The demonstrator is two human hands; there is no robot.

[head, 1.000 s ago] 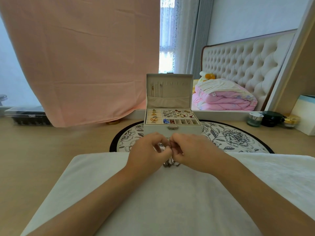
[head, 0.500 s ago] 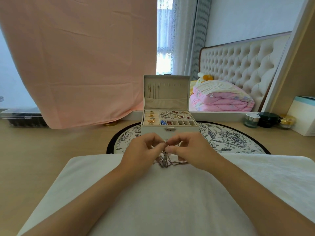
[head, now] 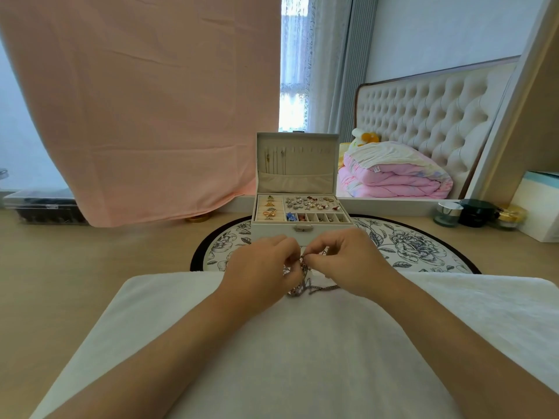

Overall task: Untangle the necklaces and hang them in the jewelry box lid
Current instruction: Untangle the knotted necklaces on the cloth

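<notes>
A tangle of thin metal necklaces [head: 305, 285] hangs between my hands, its lower part lying on the white cloth [head: 272, 358]. My left hand [head: 260, 267] and my right hand [head: 348, 261] both pinch the top of the tangle, fingertips nearly touching. Just behind them stands the white jewelry box [head: 302, 229], open. Its upright lid [head: 298, 164] carries a few thin chains hung at its left side above a fabric pocket. The tray holds earrings and small ornaments.
The box stands on a round black-and-white floral mat [head: 408, 246] on a wooden table. Small jars [head: 476, 213] and a white-and-teal box [head: 538, 207] sit at the right. A pink cloth [head: 136, 110] hangs at the left; a mirror behind reflects a bed.
Both hands have lifted slightly toward the box, pulling the tangle up off the cloth, so more chain shows beneath the fingers.
</notes>
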